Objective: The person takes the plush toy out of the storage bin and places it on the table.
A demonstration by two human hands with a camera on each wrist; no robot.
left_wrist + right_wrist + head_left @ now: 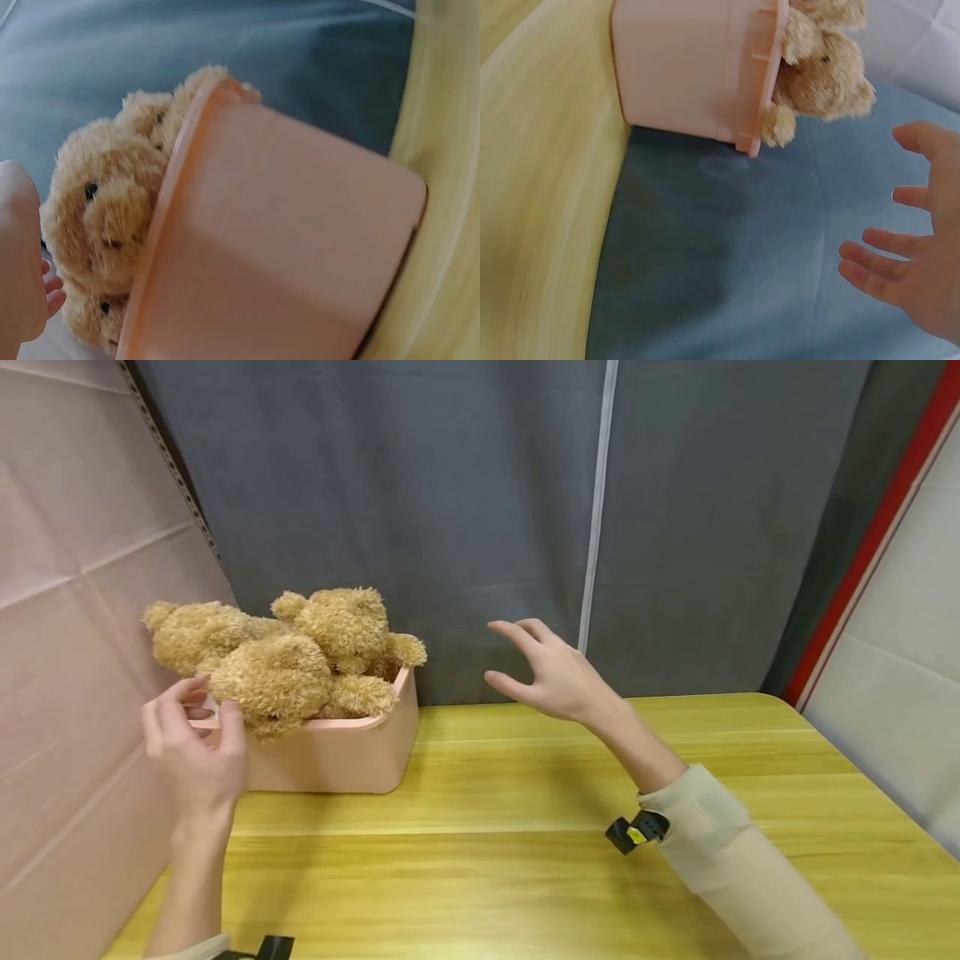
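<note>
Three fluffy light-brown teddy bears are heaped in a pink bin (pixel 330 756), their heads above its rim. The front teddy bear (pixel 273 681) leans over the near rim, another teddy bear (pixel 198 631) lies behind it to the left, and a third teddy bear (pixel 345 627) sits at the back right. My left hand (pixel 197 747) is at the bin's near left side, thumb and fingers spread apart close to the front bear. Right of the bin, my right hand (pixel 555 672) hovers above the table with fingers extended and nothing in its grasp.
The bin stands on a yellow wood-grain table (pixel 480 852), near its back left corner. A grey curtain (pixel 450 527) hangs behind, a pale pink wall covering (pixel 67 635) rises at the left, and a white panel (pixel 892 668) with a red edge is on the right.
</note>
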